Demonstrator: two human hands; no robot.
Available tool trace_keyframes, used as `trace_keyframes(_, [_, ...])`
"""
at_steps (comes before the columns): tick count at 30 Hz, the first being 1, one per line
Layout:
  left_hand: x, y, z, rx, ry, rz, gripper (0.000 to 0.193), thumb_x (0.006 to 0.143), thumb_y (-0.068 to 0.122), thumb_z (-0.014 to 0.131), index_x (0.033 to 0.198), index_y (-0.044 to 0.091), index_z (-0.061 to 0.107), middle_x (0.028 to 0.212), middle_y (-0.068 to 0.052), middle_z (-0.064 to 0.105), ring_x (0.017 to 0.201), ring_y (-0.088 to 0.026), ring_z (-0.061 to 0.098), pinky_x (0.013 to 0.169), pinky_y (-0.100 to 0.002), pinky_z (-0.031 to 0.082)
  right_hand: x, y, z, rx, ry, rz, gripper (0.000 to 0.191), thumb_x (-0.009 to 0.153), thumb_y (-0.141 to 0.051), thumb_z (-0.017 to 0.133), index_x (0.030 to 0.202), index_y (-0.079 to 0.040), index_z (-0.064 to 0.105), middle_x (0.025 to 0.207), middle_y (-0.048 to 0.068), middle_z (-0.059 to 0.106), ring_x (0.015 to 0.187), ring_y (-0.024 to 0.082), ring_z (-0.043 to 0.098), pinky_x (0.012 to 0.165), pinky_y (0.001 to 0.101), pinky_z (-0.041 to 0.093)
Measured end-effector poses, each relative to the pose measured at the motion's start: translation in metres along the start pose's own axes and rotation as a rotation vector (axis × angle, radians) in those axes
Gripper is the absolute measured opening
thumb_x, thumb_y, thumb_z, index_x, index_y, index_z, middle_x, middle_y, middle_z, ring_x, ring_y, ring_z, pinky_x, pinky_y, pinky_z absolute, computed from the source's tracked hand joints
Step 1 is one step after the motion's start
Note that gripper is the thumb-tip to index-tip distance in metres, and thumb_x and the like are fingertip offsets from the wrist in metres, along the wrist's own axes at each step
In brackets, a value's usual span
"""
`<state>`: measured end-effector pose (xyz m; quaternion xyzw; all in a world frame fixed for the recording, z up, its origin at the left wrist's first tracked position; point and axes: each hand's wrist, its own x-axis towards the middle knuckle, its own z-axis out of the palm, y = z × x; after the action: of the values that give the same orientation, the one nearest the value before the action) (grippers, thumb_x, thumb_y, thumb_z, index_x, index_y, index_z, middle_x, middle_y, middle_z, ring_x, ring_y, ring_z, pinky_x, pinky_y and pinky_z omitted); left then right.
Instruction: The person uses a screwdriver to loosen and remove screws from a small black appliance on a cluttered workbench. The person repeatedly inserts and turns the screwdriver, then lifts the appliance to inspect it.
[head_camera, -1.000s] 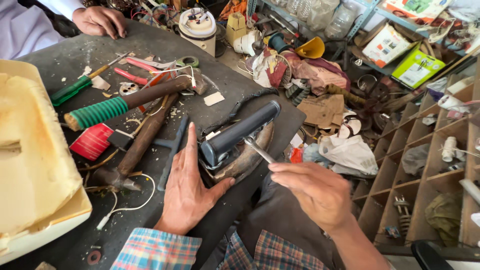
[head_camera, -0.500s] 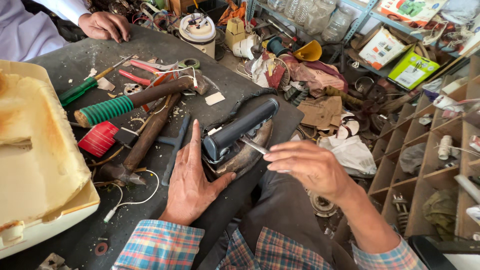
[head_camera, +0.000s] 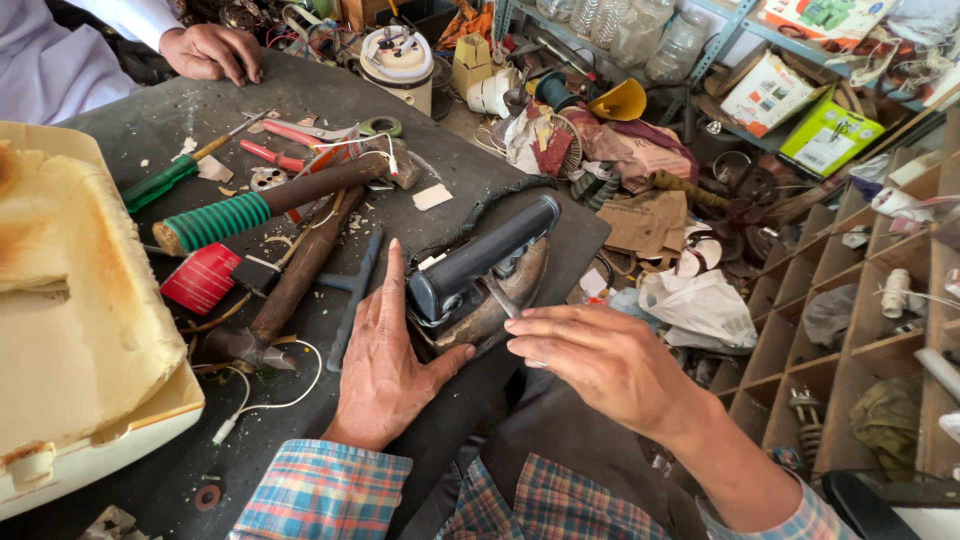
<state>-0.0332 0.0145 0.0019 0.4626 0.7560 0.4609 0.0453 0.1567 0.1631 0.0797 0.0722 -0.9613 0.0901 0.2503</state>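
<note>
Left hand (head_camera: 385, 365) lies flat, fingers spread, steadying the old iron (head_camera: 480, 275); right hand (head_camera: 600, 360) pinches a thin metal tool (head_camera: 503, 300) against it.

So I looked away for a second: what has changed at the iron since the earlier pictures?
The right hand has moved up and in over the rear of the iron, now covering most of the thin metal tool it holds there. The left hand stays flat on the table, bracing the iron, which has not shifted. The hammers lie as before.
</note>
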Motion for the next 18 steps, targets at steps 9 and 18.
trace_keyframes(9, [0.001, 0.002, 0.000, -0.008, 0.017, 0.008, 0.132, 0.061, 0.028, 0.094, 0.160, 0.001, 0.011, 0.134, -0.028, 0.056, 0.124, -0.046, 0.053, 0.106, -0.049, 0.041, -0.014, -0.011, 0.016, 0.055, 0.115, 0.110, 0.026, 0.085, -0.001, 0.074, 0.110, -0.002, 0.076, 0.116, 0.011, 0.075, 0.109, 0.026, 0.075, 0.092, 0.0345, 0.063])
trace_keyframes(18, [0.002, 0.001, 0.004, -0.042, 0.043, -0.036, 0.131, 0.059, 0.021, 0.092, 0.160, 0.003, 0.012, 0.134, -0.029, 0.057, 0.126, -0.046, 0.053, 0.107, -0.049, 0.041, 0.005, -0.033, 0.038, -0.015, 0.260, 0.080, 0.022, 0.084, -0.004, 0.075, 0.106, -0.005, 0.078, 0.102, 0.008, 0.074, 0.101, 0.028, 0.077, 0.087, 0.0342, 0.064])
